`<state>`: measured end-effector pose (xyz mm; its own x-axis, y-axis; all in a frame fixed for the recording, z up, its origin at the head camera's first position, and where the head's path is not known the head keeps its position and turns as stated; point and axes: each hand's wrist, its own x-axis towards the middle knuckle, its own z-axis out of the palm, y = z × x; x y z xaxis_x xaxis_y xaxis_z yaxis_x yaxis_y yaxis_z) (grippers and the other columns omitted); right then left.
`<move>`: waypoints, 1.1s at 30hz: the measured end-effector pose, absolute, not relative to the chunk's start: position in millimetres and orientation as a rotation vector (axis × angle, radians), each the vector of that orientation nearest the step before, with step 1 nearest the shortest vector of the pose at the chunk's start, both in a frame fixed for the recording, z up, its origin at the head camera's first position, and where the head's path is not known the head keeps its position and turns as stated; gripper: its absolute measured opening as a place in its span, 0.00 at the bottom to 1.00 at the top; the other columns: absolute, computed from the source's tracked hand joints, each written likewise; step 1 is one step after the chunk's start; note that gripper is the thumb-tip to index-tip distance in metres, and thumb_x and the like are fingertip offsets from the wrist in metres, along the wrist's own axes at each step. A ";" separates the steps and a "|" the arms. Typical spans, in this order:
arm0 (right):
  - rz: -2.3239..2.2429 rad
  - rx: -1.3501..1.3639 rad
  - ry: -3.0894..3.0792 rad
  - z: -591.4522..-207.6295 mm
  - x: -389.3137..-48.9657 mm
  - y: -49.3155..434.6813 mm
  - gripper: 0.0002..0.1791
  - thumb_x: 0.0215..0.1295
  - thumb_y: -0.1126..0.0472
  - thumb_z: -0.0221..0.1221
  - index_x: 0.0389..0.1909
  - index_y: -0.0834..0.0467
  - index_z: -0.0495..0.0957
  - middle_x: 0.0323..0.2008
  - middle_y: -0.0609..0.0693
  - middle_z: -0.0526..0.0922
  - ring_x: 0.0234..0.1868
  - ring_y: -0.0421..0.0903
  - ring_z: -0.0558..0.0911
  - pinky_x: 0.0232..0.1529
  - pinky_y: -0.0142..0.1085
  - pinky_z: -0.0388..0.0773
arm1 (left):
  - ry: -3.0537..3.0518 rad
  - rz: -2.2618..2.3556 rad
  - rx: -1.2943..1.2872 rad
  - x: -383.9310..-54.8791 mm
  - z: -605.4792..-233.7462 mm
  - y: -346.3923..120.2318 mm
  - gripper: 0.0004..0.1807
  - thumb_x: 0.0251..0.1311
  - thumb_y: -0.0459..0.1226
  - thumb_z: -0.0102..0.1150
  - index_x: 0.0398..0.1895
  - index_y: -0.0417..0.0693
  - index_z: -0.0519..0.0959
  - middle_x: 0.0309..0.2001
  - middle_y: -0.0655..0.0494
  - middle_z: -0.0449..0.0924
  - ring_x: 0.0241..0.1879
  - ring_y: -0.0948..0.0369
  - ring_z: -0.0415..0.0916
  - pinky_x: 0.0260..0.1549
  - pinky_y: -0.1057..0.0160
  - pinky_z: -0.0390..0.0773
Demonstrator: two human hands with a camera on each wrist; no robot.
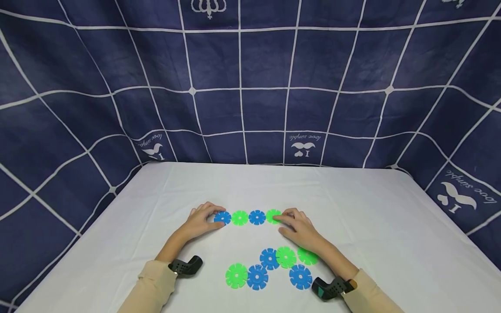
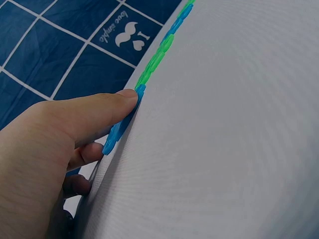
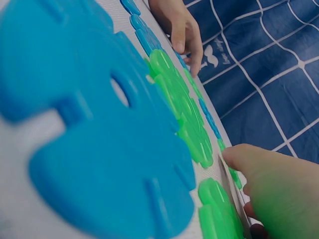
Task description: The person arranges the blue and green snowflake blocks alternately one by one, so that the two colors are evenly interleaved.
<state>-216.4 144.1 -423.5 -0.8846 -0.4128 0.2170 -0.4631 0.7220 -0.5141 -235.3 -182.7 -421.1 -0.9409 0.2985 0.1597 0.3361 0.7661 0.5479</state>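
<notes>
A row of flat, notched plastic snowflake discs lies across the white table. At its left end my left hand (image 1: 199, 221) pinches a blue snowflake disc (image 1: 222, 218) by its edges, thumb on the near side and a finger on the far side. Rightward come a green disc (image 1: 240, 218) and another blue disc (image 1: 257, 217). My right hand (image 1: 299, 228) touches the green snowflake disc (image 1: 272, 215) at the right end with an outstretched finger, its thumb apart from the disc. In the right wrist view that hand partly hides this disc.
Nearer me lie several loose discs: a green disc (image 1: 236, 275), blue discs (image 1: 257, 277) and an overlapping green disc (image 1: 286, 257). The right forearm partly covers another green disc (image 1: 307, 256). A dark blue checked cloth (image 1: 266, 108) hangs behind the white table (image 1: 352, 195).
</notes>
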 end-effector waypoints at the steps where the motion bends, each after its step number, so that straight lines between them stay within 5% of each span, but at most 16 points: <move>1: 0.903 0.718 -2.835 -422.5 -216.4 144.2 0.19 0.60 0.53 0.56 0.54 0.44 0.74 0.52 0.49 0.68 0.48 0.45 0.66 0.47 0.43 0.62 | -2.894 -0.915 -0.522 -235.2 -420.7 -182.6 0.24 0.48 0.51 0.63 0.49 0.57 0.77 0.41 0.60 0.72 0.43 0.61 0.67 0.36 0.63 0.54; 14: 1.086 0.811 -2.823 -390.7 -212.2 147.2 0.19 0.62 0.53 0.55 0.55 0.43 0.73 0.51 0.48 0.72 0.52 0.48 0.68 0.50 0.49 0.64 | -2.897 -0.919 -0.524 -235.4 -420.5 -182.7 0.24 0.47 0.52 0.63 0.49 0.57 0.77 0.41 0.61 0.72 0.43 0.62 0.67 0.36 0.63 0.54; 22: 1.022 1.032 -2.909 -372.9 -203.9 149.5 0.18 0.59 0.52 0.58 0.51 0.46 0.75 0.42 0.44 0.77 0.44 0.42 0.71 0.48 0.44 0.62 | -2.894 -0.909 -0.523 -235.6 -421.5 -182.6 0.24 0.47 0.52 0.63 0.49 0.56 0.77 0.41 0.60 0.73 0.44 0.60 0.67 0.36 0.63 0.54; 33: 0.822 1.282 -3.064 -378.7 -186.8 136.5 0.20 0.55 0.45 0.59 0.50 0.42 0.75 0.45 0.34 0.75 0.49 0.36 0.69 0.54 0.45 0.62 | -2.889 -0.915 -0.522 -235.7 -420.3 -182.9 0.24 0.47 0.52 0.64 0.49 0.57 0.77 0.41 0.60 0.72 0.43 0.61 0.67 0.36 0.63 0.54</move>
